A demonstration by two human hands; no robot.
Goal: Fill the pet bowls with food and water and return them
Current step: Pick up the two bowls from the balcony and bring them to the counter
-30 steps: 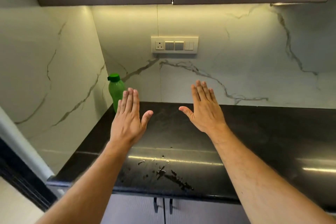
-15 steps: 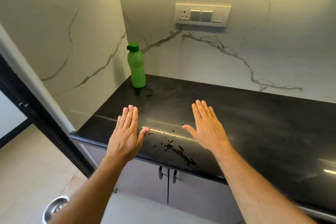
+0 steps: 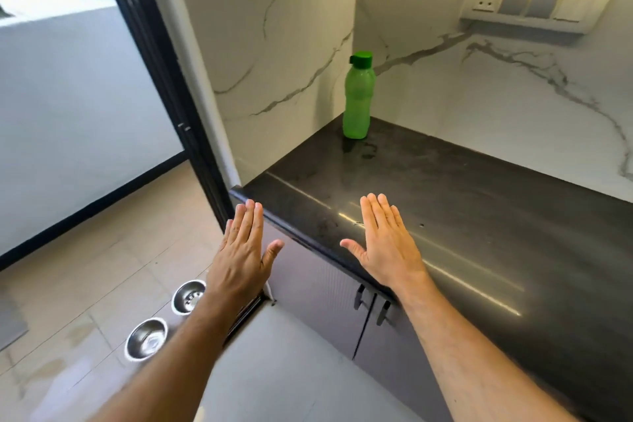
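Two steel pet bowls stand on the tiled floor at lower left: the nearer bowl (image 3: 146, 339) and the farther bowl (image 3: 187, 296), partly hidden by my left forearm. A green water bottle (image 3: 357, 97) with a green cap stands upright in the back corner of the black counter (image 3: 479, 216). My left hand (image 3: 244, 250) is held flat, palm down, fingers together, out past the counter's left end and above the floor. My right hand (image 3: 385, 243) is flat over the counter's front edge. Both hands hold nothing.
Grey cabinet doors with dark handles (image 3: 371, 305) sit under the counter. A black-framed glass door (image 3: 161, 79) rises at the left, next to the marble side wall. A switch plate (image 3: 534, 5) is on the back wall. Wet patches show on the floor tiles.
The view has swung left and down, bringing both bowls on the floor into sight. Both hands stay flat and apart and now sit nearer the counter's left end.
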